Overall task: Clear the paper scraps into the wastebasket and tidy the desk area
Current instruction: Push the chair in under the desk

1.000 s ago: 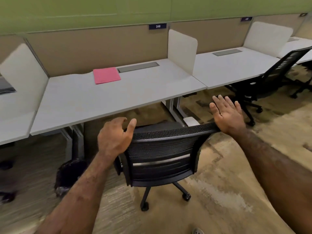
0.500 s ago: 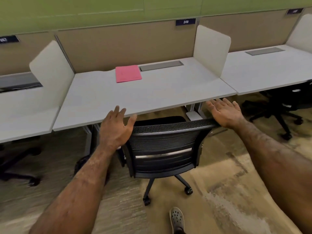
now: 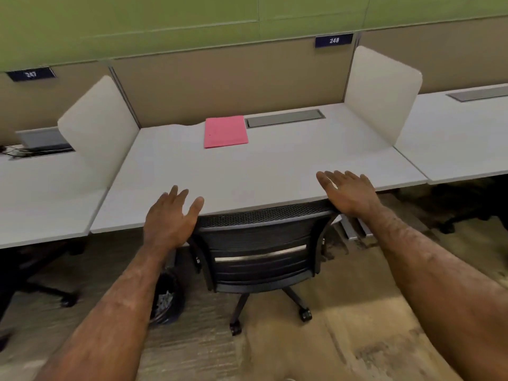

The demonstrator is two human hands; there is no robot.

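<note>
tidy step: chair pushed under surface. left hand, right hand spread wide on chair backrest corners, holding nothing. next: release, step back.

wastebasket: dark, upright on floor under desk, paper scraps inside | desk: grey-white

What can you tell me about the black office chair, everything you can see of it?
The office chair is black, with a mesh-looking backrest, a pale horizontal strip across the back and a base on casters. It stands upright on the carpet, back toward the camera, seat tucked under the desk. The left hand and right hand, both open, rest at its top corners.
</note>
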